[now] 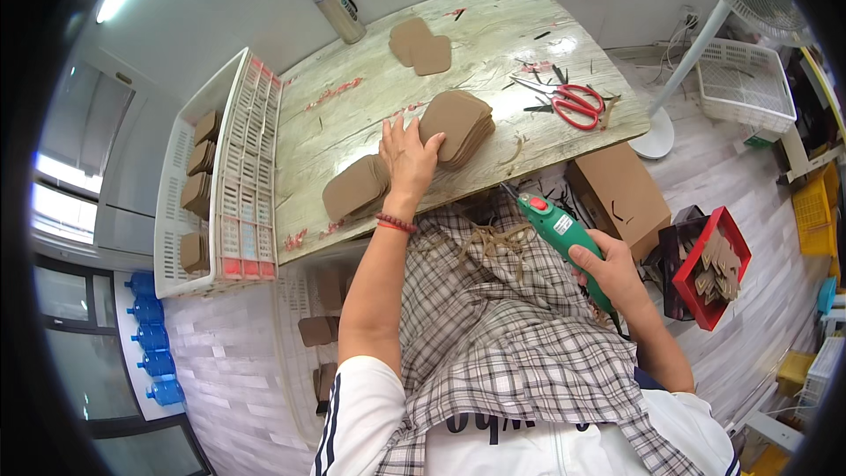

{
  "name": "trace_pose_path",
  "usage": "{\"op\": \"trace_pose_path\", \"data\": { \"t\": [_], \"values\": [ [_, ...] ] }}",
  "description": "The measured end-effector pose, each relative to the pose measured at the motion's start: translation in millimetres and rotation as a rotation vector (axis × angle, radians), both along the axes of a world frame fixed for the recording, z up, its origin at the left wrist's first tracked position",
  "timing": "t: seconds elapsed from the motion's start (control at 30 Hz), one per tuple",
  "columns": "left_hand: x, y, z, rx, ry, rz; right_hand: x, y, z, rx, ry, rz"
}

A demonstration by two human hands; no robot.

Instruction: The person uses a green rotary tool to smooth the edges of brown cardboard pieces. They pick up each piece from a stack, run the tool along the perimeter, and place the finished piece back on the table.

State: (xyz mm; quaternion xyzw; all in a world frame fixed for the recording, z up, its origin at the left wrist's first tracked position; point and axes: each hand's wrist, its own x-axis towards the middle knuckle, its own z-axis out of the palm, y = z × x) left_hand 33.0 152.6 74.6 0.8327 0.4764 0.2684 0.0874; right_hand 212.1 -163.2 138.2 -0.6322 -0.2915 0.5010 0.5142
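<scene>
We look down at a pale, worn bench where brown flat pieces with rounded corners lie in stacks. Our left hand, with a red beaded bracelet at its wrist, reaches over the bench with its grip wide: the fingers are spread, and the thumb touches the taller brown stack to its right. To its left, just beside the hand, a lower brown stack leans out in a fan near the bench's front edge. Our right hand has its grip closed around a green power tool with a red button; the tool is held above our lap, tip near the front edge. Farther back on the bench lie a few loose brown pieces and, near the back edge, a steel flask. To the right are red-handled scissors, their blades apart, among dark scraps. On the left a white slatted crate holds more brown stacks. Thin brown strips lie on our checked apron. Right of the tool, below bench height, are a cardboard box and a red bin of brown offcuts.
</scene>
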Motion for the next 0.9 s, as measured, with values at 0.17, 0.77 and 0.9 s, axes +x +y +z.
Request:
{"op": "trace_pose_path", "data": {
  "t": [0.17,0.77,0.9],
  "values": [
    [11,-7,-3,0.074,-0.155,-0.003,3,-2,-6,0.009,-0.007,-0.011],
    [25,-94,57,-0.982,-1.964,-0.244,-16,20,17,0.141,-0.065,-0.078],
    [31,-98,51,-1.087,-2.094,-0.257,-22,24,20,0.148,-0.061,-0.082]
  ]
}}
